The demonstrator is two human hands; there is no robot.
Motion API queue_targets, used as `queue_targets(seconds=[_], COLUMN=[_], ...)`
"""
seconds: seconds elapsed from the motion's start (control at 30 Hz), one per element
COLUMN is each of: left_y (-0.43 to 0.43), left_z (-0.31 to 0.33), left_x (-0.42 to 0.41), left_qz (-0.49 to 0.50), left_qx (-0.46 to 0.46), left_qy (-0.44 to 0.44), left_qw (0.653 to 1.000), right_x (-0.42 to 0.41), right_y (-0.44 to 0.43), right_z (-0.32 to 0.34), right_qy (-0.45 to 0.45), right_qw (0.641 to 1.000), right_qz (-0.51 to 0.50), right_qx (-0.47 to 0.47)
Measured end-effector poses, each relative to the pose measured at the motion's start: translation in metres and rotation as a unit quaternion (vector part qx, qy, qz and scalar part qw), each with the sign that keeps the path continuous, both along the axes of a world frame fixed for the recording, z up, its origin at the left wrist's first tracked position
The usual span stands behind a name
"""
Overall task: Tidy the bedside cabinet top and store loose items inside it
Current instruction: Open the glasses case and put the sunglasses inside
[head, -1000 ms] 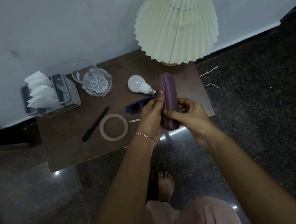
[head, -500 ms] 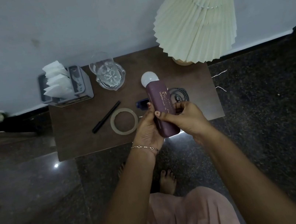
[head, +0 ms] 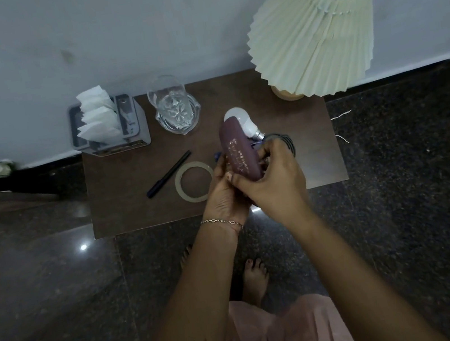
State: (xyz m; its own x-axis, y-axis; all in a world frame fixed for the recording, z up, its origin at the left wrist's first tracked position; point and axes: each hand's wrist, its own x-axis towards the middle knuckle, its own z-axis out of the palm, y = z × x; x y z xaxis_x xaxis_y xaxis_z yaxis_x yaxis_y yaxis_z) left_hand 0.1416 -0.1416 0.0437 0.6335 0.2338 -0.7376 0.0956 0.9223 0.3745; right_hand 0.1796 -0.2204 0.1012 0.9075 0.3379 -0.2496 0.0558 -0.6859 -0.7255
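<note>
nearest the camera, the left hand and the right hand are both curling round the lower end of a purple case, the left gripping it from the left side and the right closing over it from the right. the case is hanging in the air above the front half of the surface, touching nothing but the hands, and its far end is tilting up toward the wall. it is looking like a hard, rounded shell with pale lettering (probably a spectacle case, though nothing is showing what is inside), so it is likely feeling light and stiff, with a smooth skin that may be sliding in the palm. the long sides near the middle are looking like the safest hold, since a grip at one rounded end is likely squeezing it outward. just beyond the left hand a tape ring is lying flat, and a dark pen is lying slantwise beside it, apart from it. behind the case a white bulb is lying on its side, partly hidden, with a coiled cable just beside the right hand; the bulb is likely rolling easily and breaking if knocked. farther back a cut glass and a grey tissue holder are standing against the wall, and a pleated lamp is leaning over the far right corner.
</note>
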Motion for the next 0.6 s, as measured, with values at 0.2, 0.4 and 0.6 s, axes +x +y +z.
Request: queue_targets(seconds=[0.2, 0.4, 0.6], left_y=[-0.001, 0.016, 0.022], left_z=[0.019, 0.023, 0.025], left_x=[-0.010, -0.009, -0.013], left_qz=[-0.012, -0.049, -0.094], left_qx=[-0.015, -0.038, -0.018], left_qy=[-0.073, -0.050, -0.041], left_qw=[0.997, 0.997, 0.995], right_x=[-0.024, -0.029, -0.030], right_y=[0.008, -0.001, -0.009], right_z=[0.010, 0.002, -0.008], right_qy=[-0.011, -0.044, -0.005], right_qw=[0.995, 0.990, 0.991], right_qz=[0.071, 0.134, 0.126], right_qx=[0.065, -0.003, 0.041])
